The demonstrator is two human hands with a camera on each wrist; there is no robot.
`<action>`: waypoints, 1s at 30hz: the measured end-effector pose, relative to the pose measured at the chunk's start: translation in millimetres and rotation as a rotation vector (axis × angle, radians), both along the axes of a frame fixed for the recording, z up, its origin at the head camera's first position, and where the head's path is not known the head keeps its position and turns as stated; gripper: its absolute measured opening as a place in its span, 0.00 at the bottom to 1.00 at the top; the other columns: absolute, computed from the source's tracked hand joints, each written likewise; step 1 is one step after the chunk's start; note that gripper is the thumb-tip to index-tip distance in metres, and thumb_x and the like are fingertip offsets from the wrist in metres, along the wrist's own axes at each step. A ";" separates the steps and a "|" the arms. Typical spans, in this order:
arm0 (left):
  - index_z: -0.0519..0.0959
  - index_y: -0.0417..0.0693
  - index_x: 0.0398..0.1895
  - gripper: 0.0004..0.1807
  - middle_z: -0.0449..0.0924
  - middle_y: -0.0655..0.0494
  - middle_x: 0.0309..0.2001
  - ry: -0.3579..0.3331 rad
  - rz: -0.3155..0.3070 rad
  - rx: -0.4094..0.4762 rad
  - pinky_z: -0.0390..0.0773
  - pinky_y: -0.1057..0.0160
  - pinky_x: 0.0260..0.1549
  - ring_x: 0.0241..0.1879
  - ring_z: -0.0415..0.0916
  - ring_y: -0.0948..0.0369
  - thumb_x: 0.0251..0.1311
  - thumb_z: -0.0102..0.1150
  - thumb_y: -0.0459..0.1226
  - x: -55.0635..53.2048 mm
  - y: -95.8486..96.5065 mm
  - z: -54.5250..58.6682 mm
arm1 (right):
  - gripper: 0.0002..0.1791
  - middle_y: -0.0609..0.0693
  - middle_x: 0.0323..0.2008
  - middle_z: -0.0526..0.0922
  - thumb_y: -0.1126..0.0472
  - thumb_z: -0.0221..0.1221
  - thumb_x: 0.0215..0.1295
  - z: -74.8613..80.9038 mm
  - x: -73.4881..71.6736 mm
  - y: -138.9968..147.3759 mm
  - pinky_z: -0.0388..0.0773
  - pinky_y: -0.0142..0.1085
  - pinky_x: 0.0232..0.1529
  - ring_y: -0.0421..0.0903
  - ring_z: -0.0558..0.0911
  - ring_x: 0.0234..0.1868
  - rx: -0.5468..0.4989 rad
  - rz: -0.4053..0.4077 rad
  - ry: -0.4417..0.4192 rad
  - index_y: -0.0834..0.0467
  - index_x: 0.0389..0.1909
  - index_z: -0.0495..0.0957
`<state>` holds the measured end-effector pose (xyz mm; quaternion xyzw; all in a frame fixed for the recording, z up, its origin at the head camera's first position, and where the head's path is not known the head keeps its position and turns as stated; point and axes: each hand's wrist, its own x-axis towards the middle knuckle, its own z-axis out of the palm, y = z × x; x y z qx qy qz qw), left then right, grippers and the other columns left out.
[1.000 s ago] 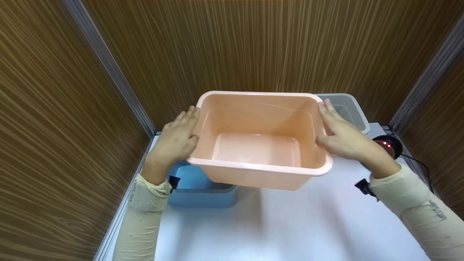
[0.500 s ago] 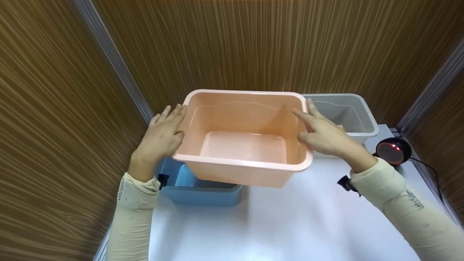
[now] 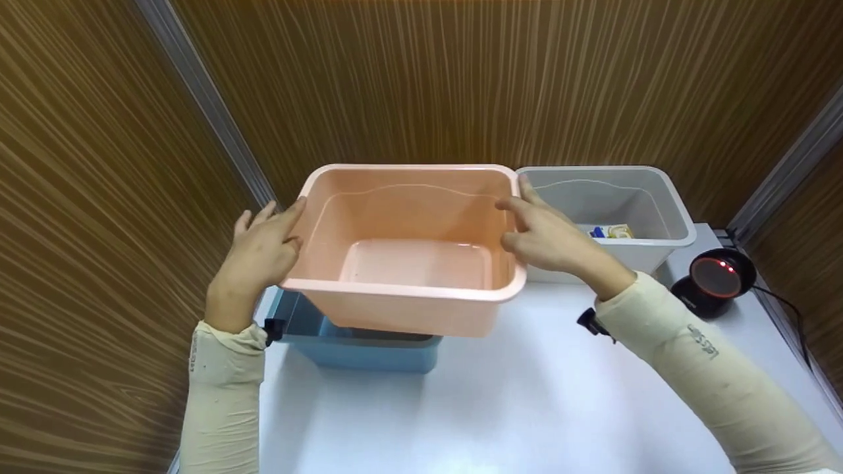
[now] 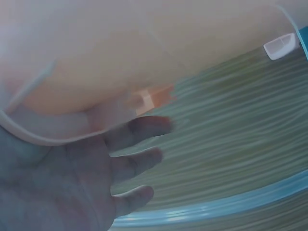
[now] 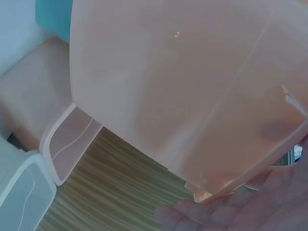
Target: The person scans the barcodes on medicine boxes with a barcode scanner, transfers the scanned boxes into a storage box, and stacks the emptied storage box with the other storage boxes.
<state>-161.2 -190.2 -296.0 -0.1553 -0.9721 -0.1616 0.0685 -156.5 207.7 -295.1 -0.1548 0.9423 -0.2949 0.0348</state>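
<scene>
A deep peach plastic bin hangs over the white table between both hands, its mouth tilted toward the head camera. My left hand holds its left rim, thumb at the edge. In the left wrist view, several fingers stretch out below the rim. At the opposite end, my right hand grips the rim with thumb and forefinger inside and another finger outside. Partly hidden beneath the peach bin stands a blue bin. In the right wrist view, a pale pinkish bin shows beyond the held one.
A light grey bin stands at the back right against the wood-grain wall, with small printed packages inside. Right of it is a black round device with red lights and a cable. Another wall rises on the left.
Both hands have carried the peach bin leftward across the view. More of the grey bin and its packages now shows. My right forefinger has moved from outside the rim to inside.
</scene>
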 end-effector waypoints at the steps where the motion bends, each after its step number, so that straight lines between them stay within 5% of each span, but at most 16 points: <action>1: 0.56 0.46 0.72 0.30 0.61 0.43 0.67 0.002 0.006 -0.001 0.32 0.41 0.62 0.69 0.48 0.42 0.66 0.43 0.34 0.5 -1.9 -0.1 | 0.34 0.58 0.73 0.29 0.58 0.53 0.58 -0.5 -0.7 -2.7 0.59 0.58 0.59 0.61 0.53 0.69 -0.004 -0.001 -0.002 0.58 0.68 0.63; 9: 0.57 0.45 0.72 0.30 0.65 0.39 0.64 0.041 0.042 0.007 0.31 0.39 0.62 0.66 0.54 0.41 0.65 0.44 0.32 5.1 -19.8 0.4 | 0.33 0.59 0.73 0.29 0.57 0.54 0.58 -3.3 -3.7 -25.3 0.61 0.55 0.60 0.61 0.54 0.69 -0.015 0.017 0.016 0.58 0.67 0.64; 20: 0.55 0.50 0.73 0.34 0.63 0.36 0.65 -0.022 0.134 0.062 0.32 0.31 0.57 0.65 0.54 0.40 0.62 0.44 0.31 5.2 -33.9 -6.9 | 0.31 0.65 0.72 0.33 0.56 0.55 0.58 -19.3 -2.3 -49.8 0.54 0.56 0.63 0.61 0.50 0.70 -0.003 0.010 0.044 0.59 0.64 0.66; 30: 0.56 0.49 0.73 0.33 0.65 0.33 0.62 0.030 0.173 0.091 0.34 0.31 0.58 0.62 0.57 0.36 0.63 0.45 0.31 14.6 -55.3 -15.6 | 0.28 0.61 0.73 0.36 0.53 0.54 0.59 -23.1 -4.6 -73.0 0.61 0.50 0.60 0.52 0.52 0.70 0.032 -0.003 0.057 0.55 0.61 0.69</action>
